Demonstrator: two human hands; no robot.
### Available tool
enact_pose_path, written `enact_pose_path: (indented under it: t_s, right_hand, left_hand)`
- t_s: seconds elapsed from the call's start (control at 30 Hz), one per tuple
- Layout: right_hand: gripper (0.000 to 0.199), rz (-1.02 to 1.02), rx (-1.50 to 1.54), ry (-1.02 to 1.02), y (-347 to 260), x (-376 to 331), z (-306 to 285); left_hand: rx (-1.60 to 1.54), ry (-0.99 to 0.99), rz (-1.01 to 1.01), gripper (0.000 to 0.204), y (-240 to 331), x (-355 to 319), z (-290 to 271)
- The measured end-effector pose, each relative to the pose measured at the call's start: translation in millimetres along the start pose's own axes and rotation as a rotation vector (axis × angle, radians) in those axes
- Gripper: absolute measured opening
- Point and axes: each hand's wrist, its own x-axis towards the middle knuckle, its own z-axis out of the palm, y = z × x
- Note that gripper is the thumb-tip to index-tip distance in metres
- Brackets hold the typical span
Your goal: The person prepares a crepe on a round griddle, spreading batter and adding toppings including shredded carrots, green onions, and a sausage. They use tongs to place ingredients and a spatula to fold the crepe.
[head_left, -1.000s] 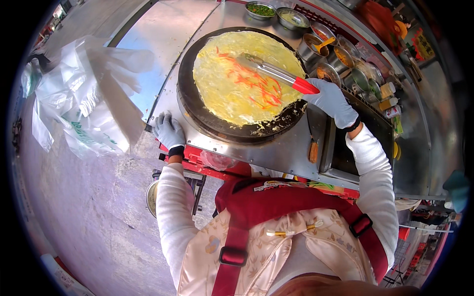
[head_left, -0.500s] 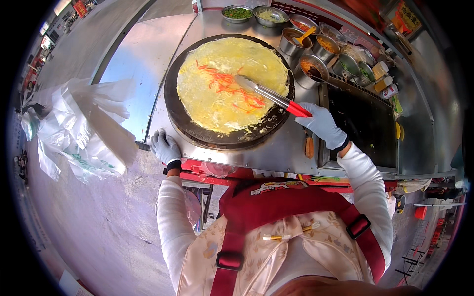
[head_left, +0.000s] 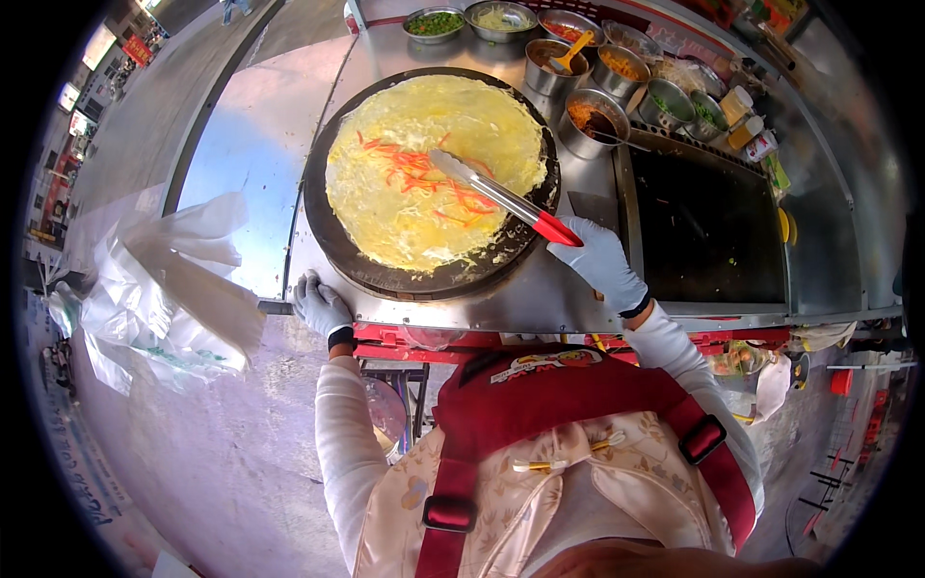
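Observation:
My right hand (head_left: 602,267), gloved in grey, is closed round the red-handled end of metal tongs (head_left: 496,195). Their tips touch a heap of orange-red shreds, apparently carrot (head_left: 409,166), on a wide yellow crepe (head_left: 434,116). The crepe lies flat on a round black griddle (head_left: 323,217), and cooked bits cling near its lower right rim. My left hand (head_left: 321,305), gloved too, rests with its fingers apart on the counter's front edge, holding nothing. A dark blade (head_left: 591,205), partly hidden, lies beside my right hand.
Steel bowls and pots of fillings stand behind the griddle, among them a bowl of green pieces (head_left: 434,24) and a sauce pot (head_left: 590,125). A dark rectangular hotplate (head_left: 708,222) is at the right. White plastic bags (head_left: 173,299) hang at the left.
The whole view has shifted a little. My right hand and the tongs stay over the crepe, tips still at the orange shreds. My left hand keeps its place on the edge.

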Motion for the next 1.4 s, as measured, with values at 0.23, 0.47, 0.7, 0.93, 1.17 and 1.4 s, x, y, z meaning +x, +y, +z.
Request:
enact_pose_path:
  t_s: [0.23, 0.47, 0.7, 0.93, 1.17, 1.4]
  right_hand:
    - [0.038, 0.16, 0.439, 0.131, 35.4, -11.6, 1.1]
    - [0.029, 0.337, 0.81, 0.377, 70.6, -60.3, -30.9]
    - [0.032, 0.267, 1.001, 0.101, 87.7, -99.0, 19.9]
    - [0.041, 0.238, 0.938, 0.045, 116.0, -79.2, 60.3]
    - [0.034, 0.2, 1.011, 0.296, 104.4, -22.3, 53.2]
    - [0.029, 0.191, 0.949, 0.376, 105.7, -17.9, 40.6]
  left_hand:
    - [-0.003, -0.008, 0.005, 0.034, 4.4, 2.3, 1.3]
    - [-0.016, 0.002, -0.011, 0.035, -2.0, 0.9, 3.7]
    - [-0.024, -0.027, -0.029, 0.035, 4.7, 1.5, -1.9]
    - [0.037, -0.077, -0.042, 0.036, 2.0, 3.9, -2.5]
    - [0.018, -0.081, -0.051, 0.036, 7.8, 4.2, -5.2]
    - [0.063, -0.031, 0.007, 0.033, 10.0, 2.2, -7.1]
